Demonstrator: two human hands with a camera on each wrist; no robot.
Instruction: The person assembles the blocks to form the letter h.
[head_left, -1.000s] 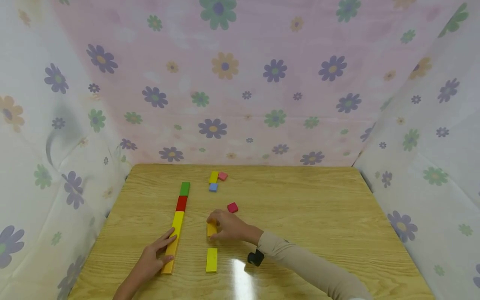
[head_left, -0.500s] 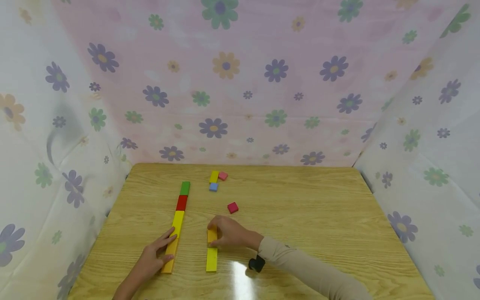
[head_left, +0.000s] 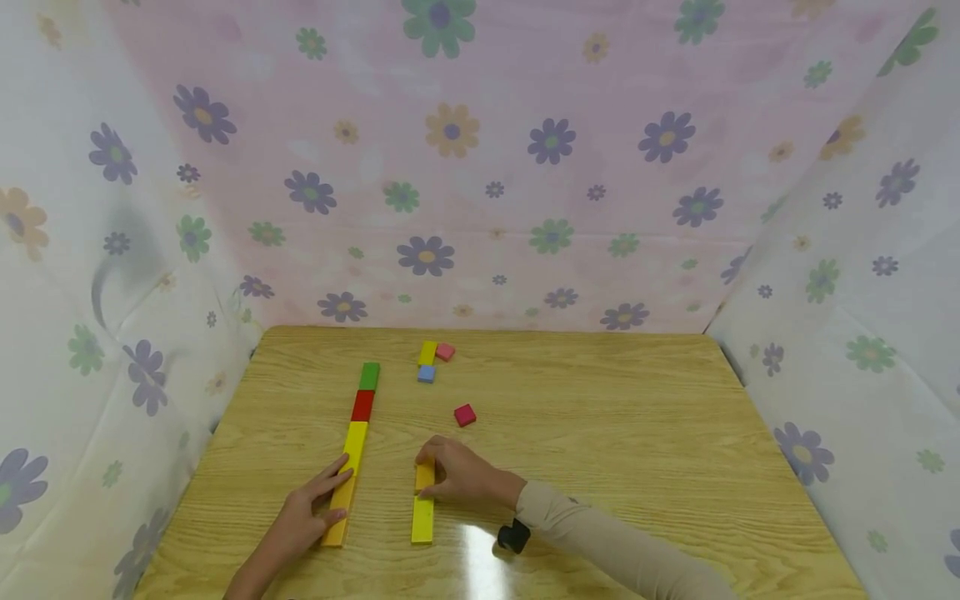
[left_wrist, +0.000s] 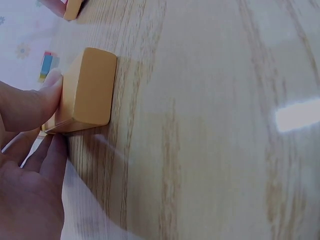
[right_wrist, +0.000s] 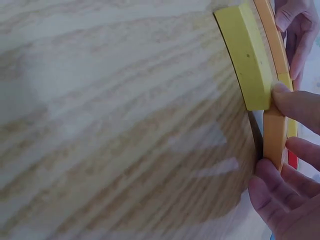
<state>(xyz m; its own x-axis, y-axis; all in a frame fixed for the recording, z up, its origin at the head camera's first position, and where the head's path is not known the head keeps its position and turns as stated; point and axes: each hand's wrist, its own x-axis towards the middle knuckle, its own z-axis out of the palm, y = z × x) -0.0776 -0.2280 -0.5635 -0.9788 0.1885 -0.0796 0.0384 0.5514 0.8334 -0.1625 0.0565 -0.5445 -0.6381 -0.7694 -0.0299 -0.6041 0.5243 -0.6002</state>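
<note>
My right hand (head_left: pixel 468 473) pinches an orange wooden block (head_left: pixel 425 477) between thumb and fingers. That block sits end to end with a yellow block (head_left: pixel 423 520) on the table; the right wrist view shows the thumb right where the orange block (right_wrist: pixel 274 137) meets the yellow block (right_wrist: pixel 244 57). To the left runs a straight row of blocks: green (head_left: pixel 370 377), red (head_left: pixel 363 406), yellow (head_left: pixel 356 446) and orange (head_left: pixel 337 523). My left hand (head_left: pixel 300 517) rests along this row with its fingers fairly straight, its thumb touching the near orange block (left_wrist: pixel 92 87).
A crimson block (head_left: pixel 465 415) lies beyond my right hand. Farther back, a small yellow block (head_left: pixel 427 352), a pink block (head_left: pixel 446 352) and a blue block (head_left: pixel 427 374) sit together. A black object (head_left: pixel 514 536) shows by the right sleeve. Flowered cloth (head_left: pixel 495 167) walls the wooden table.
My right hand has drawn its orange block toward the near side, closing the gap to the yellow block. The left hand and its row have stayed put.
</note>
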